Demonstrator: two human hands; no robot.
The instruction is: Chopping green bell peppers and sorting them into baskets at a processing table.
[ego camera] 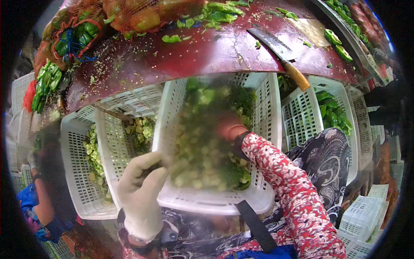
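My left hand [142,187], in a pale knit glove, hovers over the near left rim of a white plastic basket [223,202]. Its fingers are curled, thumb apart from them, and I see nothing held between. My right hand [231,126] reaches down inside that basket, with a red floral sleeve behind it. A blurred patch covers its fingers, so whether they grip anything is hidden. Green pepper pieces and pale cores [200,162] fill the basket, also smeared by the blur. One darker green pepper piece [244,179] lies by the near right corner.
A cleaver [273,45] lies on the red table [213,51], its wooden handle over the edge. Mesh sacks of peppers [139,19] stand at the back left. Left baskets [106,162] hold pepper scraps; a right basket [352,155] holds green peppers [333,113]. Another person's arm [43,197] shows far left.
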